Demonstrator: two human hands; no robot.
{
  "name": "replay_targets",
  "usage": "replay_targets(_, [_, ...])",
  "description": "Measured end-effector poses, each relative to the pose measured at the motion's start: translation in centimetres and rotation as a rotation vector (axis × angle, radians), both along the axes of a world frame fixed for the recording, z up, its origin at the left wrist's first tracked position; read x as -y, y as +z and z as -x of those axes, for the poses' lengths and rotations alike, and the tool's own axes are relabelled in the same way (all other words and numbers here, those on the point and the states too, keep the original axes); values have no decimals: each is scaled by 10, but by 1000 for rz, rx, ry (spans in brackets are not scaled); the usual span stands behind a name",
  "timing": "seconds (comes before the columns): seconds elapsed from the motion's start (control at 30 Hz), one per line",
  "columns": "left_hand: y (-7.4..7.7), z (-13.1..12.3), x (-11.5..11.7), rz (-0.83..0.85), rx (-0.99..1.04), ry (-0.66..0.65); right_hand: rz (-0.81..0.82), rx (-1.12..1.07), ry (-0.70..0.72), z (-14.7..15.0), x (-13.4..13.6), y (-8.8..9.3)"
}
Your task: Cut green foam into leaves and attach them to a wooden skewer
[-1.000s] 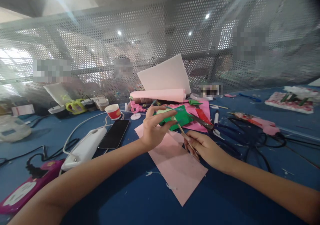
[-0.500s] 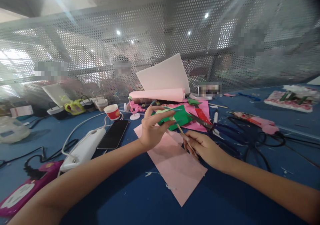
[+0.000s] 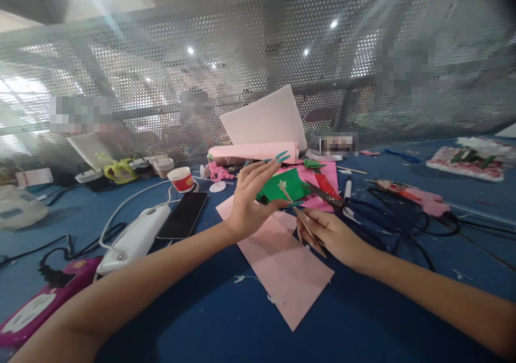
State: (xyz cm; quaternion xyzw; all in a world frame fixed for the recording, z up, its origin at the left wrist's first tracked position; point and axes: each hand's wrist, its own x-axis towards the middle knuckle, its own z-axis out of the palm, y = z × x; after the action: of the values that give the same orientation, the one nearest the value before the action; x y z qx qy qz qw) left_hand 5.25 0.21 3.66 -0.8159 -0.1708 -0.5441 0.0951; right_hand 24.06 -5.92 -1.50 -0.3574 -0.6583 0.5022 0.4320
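My right hand (image 3: 328, 237) pinches a thin wooden stick (image 3: 288, 195) tipped with a small pale star-shaped piece (image 3: 282, 184). The stick slants up to the left, its tip in front of green paper (image 3: 296, 183). Just left of the star, my left hand (image 3: 252, 196) has its fingers stretched out, long teal nails showing, and the thumb near the stick; whether the thumb touches it I cannot tell. Under both hands lies a pink paper sheet (image 3: 288, 277). Scissors with dark handles (image 3: 328, 195) rest right of the green paper.
A glue gun (image 3: 423, 199) with a black cable lies to the right. Left are a black phone (image 3: 183, 215), a white power strip (image 3: 135, 239), a red-and-white paper cup (image 3: 180, 180) and a magenta socket block (image 3: 44, 304). A pink roll (image 3: 253, 152) lies behind, before a perforated metal screen (image 3: 258, 46).
My left fingers have opened and lifted away from the tip of the stick, uncovering the star-shaped piece. My right hand still holds the stick in nearly the same place.
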Motion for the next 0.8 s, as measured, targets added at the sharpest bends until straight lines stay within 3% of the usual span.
replay_targets(0.27, [9,1,-2,-18,-97,-25,31,3,6,0,0,1])
replay_targets(0.47, [5,-1,1,64,-63,47,1,42,-17,2,3,1])
replay_targets(0.8, [5,0,-3,0,-58,40,-11,61,-24,1,2,0])
